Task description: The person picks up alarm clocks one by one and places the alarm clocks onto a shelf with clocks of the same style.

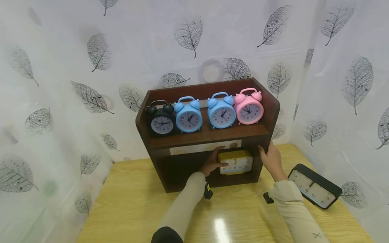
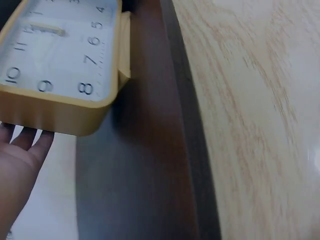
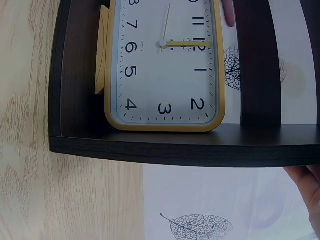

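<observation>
A yellow-framed rectangular clock [image 1: 239, 162] stands in the lower right compartment of a dark brown wooden shelf [image 1: 209, 136]. My left hand [image 1: 210, 164] holds the clock's left end, thumb at the front; the left wrist view shows fingertips [image 2: 42, 140] against its side. My right hand [image 1: 272, 161] grips the shelf's right side panel from outside, thumb near the front edge. In the right wrist view, fingers [image 3: 302, 182] touch that panel, and the clock's right end sits close inside it. Part of each hand is hidden behind the shelf or clock.
On the upper shelf stand a black twin-bell alarm clock [image 1: 162, 124], two blue ones [image 1: 189, 119] and a pink one [image 1: 249, 111]. A black rectangular clock [image 1: 314, 185] lies tilted on the wooden table [image 1: 130, 209] at right. Leaf-patterned sheeting [image 1: 60, 84] hangs behind.
</observation>
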Demonstrator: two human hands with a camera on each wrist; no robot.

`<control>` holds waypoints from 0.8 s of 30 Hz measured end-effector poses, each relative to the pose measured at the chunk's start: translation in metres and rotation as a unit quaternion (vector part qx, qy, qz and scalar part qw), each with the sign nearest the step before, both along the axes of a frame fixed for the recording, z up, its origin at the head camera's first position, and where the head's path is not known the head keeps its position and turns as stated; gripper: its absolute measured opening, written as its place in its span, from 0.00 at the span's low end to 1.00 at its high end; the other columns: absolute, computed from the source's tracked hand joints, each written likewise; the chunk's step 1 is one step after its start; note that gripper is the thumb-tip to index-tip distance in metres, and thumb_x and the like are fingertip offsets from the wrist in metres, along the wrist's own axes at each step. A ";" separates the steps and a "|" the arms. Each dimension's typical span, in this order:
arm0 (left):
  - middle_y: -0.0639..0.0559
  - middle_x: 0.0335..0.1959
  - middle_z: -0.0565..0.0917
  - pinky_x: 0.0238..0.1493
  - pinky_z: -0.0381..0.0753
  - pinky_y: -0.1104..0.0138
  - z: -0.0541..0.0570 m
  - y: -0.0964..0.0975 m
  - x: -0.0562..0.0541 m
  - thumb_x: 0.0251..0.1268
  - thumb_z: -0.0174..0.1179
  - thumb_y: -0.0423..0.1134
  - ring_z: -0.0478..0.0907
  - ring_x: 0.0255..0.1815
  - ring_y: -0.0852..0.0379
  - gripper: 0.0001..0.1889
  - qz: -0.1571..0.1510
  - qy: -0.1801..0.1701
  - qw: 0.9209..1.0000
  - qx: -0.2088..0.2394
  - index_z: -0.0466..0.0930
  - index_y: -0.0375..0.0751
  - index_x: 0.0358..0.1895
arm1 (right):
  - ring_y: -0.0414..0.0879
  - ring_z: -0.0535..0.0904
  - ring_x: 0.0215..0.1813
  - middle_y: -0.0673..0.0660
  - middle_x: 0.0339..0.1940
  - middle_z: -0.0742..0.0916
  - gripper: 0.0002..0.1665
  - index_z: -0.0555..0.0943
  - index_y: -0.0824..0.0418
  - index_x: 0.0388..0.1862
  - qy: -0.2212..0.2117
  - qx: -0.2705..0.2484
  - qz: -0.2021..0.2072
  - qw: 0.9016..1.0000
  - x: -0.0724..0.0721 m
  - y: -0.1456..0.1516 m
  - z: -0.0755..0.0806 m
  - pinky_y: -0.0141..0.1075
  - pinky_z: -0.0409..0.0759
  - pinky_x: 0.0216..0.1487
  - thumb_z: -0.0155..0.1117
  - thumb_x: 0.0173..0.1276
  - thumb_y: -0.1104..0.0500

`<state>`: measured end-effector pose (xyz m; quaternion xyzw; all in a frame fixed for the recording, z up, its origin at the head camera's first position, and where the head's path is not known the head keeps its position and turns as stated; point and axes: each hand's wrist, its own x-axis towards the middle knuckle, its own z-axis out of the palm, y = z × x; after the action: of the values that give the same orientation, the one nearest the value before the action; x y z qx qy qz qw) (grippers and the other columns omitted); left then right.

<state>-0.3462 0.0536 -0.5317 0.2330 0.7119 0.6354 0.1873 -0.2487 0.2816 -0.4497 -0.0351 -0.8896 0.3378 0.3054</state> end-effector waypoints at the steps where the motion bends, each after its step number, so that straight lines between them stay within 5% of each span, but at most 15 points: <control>1: 0.41 0.69 0.64 0.69 0.62 0.52 0.003 -0.002 0.002 0.55 0.65 0.29 0.68 0.64 0.45 0.42 -0.005 0.006 1.000 -0.001 0.55 0.51 0.71 | 0.79 0.73 0.45 0.84 0.44 0.77 0.24 0.67 0.78 0.54 0.001 -0.001 0.000 1.000 0.000 0.000 0.000 0.65 0.69 0.46 0.55 0.65 0.62; 6: 0.40 0.71 0.61 0.72 0.53 0.49 0.012 -0.012 0.005 0.56 0.66 0.33 0.55 0.73 0.39 0.41 -0.022 0.067 0.997 0.015 0.54 0.49 0.72 | 0.80 0.73 0.44 0.84 0.44 0.77 0.24 0.67 0.78 0.54 0.005 -0.007 -0.007 1.000 0.000 -0.001 0.000 0.65 0.68 0.46 0.55 0.64 0.62; 10: 0.42 0.71 0.60 0.70 0.56 0.46 0.020 -0.021 0.012 0.57 0.66 0.38 0.56 0.72 0.38 0.40 -0.024 0.111 0.993 0.025 0.55 0.50 0.71 | 0.80 0.73 0.45 0.84 0.44 0.77 0.24 0.67 0.78 0.54 -0.001 -0.006 -0.007 1.000 0.000 -0.001 -0.001 0.65 0.68 0.46 0.55 0.64 0.62; 14: 0.42 0.71 0.60 0.70 0.54 0.44 0.034 -0.029 0.021 0.56 0.65 0.33 0.57 0.71 0.37 0.40 -0.009 0.123 0.992 0.021 0.55 0.46 0.71 | 0.80 0.73 0.44 0.85 0.43 0.77 0.24 0.66 0.78 0.54 0.000 -0.006 -0.002 1.000 0.000 -0.002 0.000 0.65 0.68 0.45 0.55 0.64 0.62; 24: 0.44 0.70 0.64 0.65 0.67 0.50 0.065 -0.057 0.054 0.52 0.68 0.35 0.66 0.67 0.41 0.40 0.027 0.231 0.971 -0.062 0.57 0.46 0.69 | 0.80 0.72 0.45 0.85 0.43 0.77 0.24 0.66 0.79 0.53 -0.005 -0.012 -0.007 1.000 0.000 -0.002 0.000 0.65 0.68 0.47 0.56 0.65 0.62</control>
<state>-0.2918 -0.0031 -0.4667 0.3419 0.7800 0.5239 0.0151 -0.2491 0.2798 -0.4495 -0.0467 -0.8865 0.3465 0.3032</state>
